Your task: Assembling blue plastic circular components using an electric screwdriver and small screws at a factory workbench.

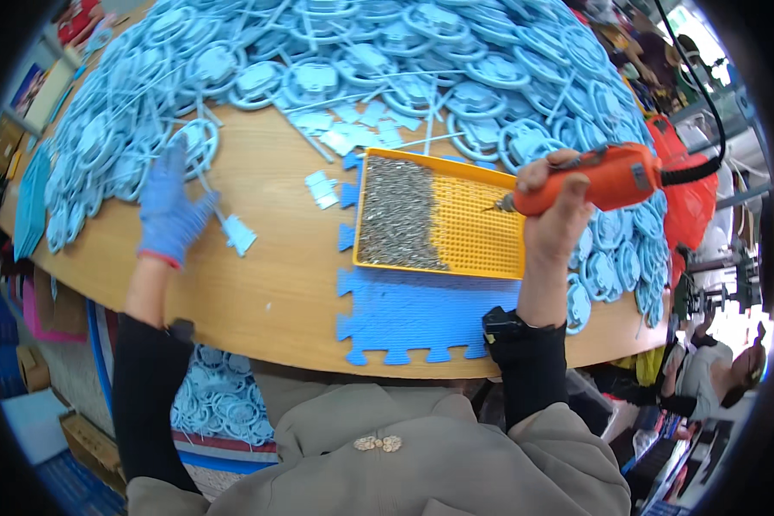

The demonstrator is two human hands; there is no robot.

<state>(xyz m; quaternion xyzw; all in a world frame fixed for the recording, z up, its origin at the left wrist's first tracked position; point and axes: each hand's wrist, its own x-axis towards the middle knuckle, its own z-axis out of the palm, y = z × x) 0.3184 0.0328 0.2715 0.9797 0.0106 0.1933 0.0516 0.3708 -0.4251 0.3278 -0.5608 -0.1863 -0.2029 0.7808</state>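
My left hand (170,211), in a blue glove, is at the left of the table. Its fingers are stretched out and the thumb stands apart, the fingertips at a light blue round plastic part (199,146) on the pile's near edge. Whether they touch it is hard to tell. A small flat light blue piece (239,234) lies beside the thumb. My bare right hand (559,206) is closed around an orange electric screwdriver (606,176), its bit pointing left over a yellow tray (443,270). Many screws (397,211) lie in rows across the tray's left part; its right part shows bare holes.
A large pile of light blue round parts (361,64) covers the table's far side. Blue foam matting (421,314) lies under the tray. A black cable (721,103) runs up from the screwdriver. More parts (219,400) sit below the table's edge. Another person (718,370) is at the right.
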